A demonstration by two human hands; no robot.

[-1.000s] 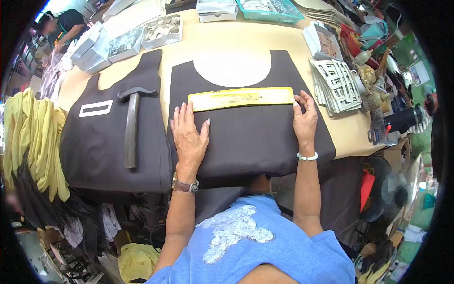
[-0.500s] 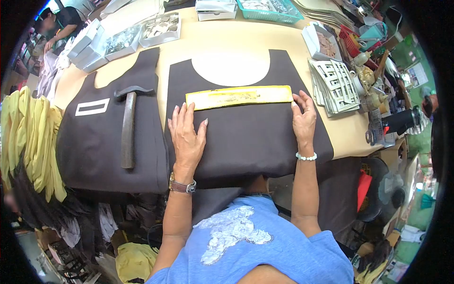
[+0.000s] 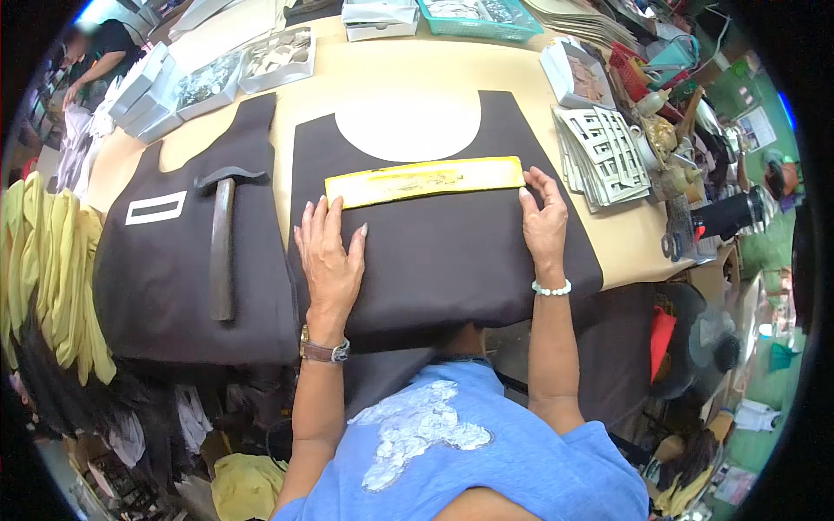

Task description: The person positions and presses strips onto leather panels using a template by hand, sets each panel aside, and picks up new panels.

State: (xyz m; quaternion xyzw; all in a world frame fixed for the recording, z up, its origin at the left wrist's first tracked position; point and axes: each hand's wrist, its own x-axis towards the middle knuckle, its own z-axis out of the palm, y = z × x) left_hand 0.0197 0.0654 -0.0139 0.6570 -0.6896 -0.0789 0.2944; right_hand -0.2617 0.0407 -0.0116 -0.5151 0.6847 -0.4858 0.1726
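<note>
A flat yellow strip (image 3: 426, 180) with dark worn marks lies across a dark cut fabric piece (image 3: 434, 252) with a rounded neckline. My left hand (image 3: 328, 260) rests on the fabric, fingers stretched and spread, their tips at the strip's lower left end. At the strip's right end, the curved thumb and fingers of my right hand (image 3: 545, 221) pinch the corner. Left of my hands, a hammer (image 3: 223, 247) lies on a second dark fabric piece (image 3: 165, 286). Above the hammer's left side is a white rectangular frame-shaped patch (image 3: 156, 208) on that piece.
White boxes of small parts (image 3: 278, 61) and a teal basket (image 3: 482, 19) line the table's far side. Cut-out white templates (image 3: 604, 156) are stacked at right. Yellow cloths (image 3: 52, 269) hang at the left edge. Another person (image 3: 100, 56) works at far left.
The whole view has shifted slightly, so the table's contents appear a little further left. Both hands keep their places at the two ends of the yellow strip.
</note>
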